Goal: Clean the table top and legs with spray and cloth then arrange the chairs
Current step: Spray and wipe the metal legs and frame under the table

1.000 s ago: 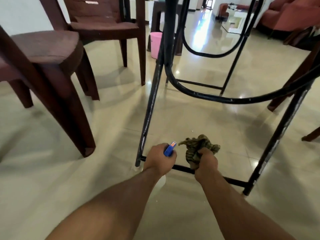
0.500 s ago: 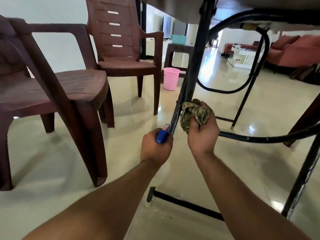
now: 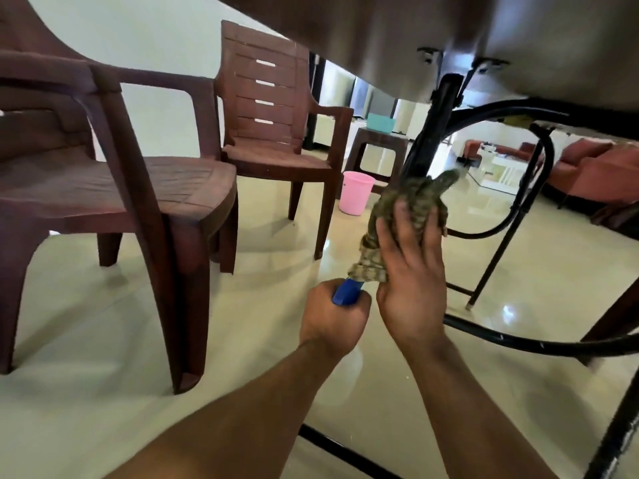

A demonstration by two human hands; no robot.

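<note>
Head view: right hand [image 3: 411, 281] clasps cloth [image 3: 408, 198] round the steep table leg [image 3: 428, 133], which rises beyond it; left hand [image 3: 332, 326], just below, grips spray bottle [image 3: 345, 292].

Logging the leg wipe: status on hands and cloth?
Left hand grips blue spray bottle. Right hand holds cloth on black table leg. Nearest chair apart, to the left.
</note>
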